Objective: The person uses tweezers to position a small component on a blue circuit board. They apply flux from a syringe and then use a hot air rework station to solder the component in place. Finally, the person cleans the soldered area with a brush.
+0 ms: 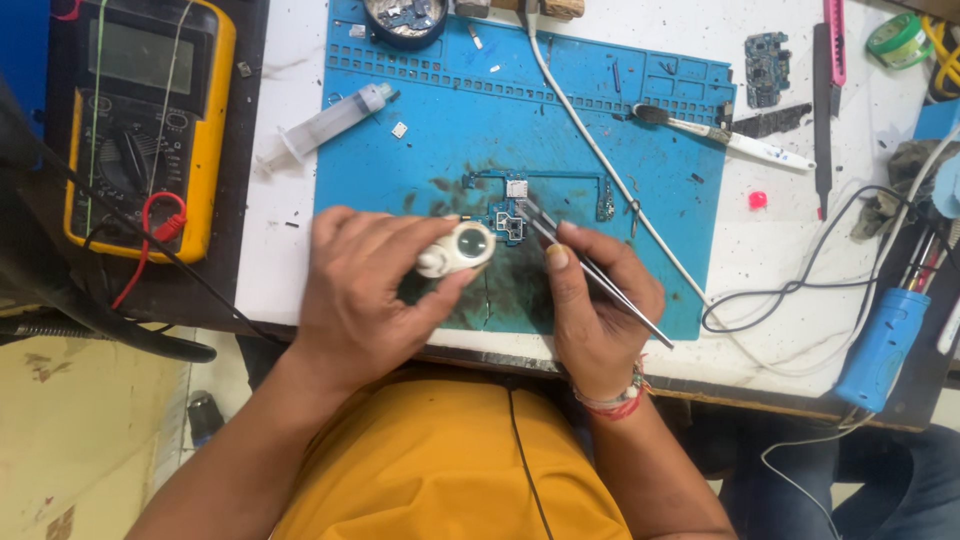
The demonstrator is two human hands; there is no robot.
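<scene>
Your left hand point(365, 285) sits at centre frame, its fingers pinching a small white magnifier point(458, 250) over the blue mat point(420, 130) on the table point(770, 250). Just right of it, your right hand point(600, 310) pinches thin metal tweezers point(590, 270), tips on the small circuit board point(515, 215) at the mat's middle. A yellow multimeter point(140, 120) lies upper left, a syringe point(325, 125) beside the mat.

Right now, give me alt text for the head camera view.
A left hand holds a small white magnifier over a blue circuit board while the right hand points tweezers at it, on a blue work mat. A yellow multimeter sits at the left.
</scene>
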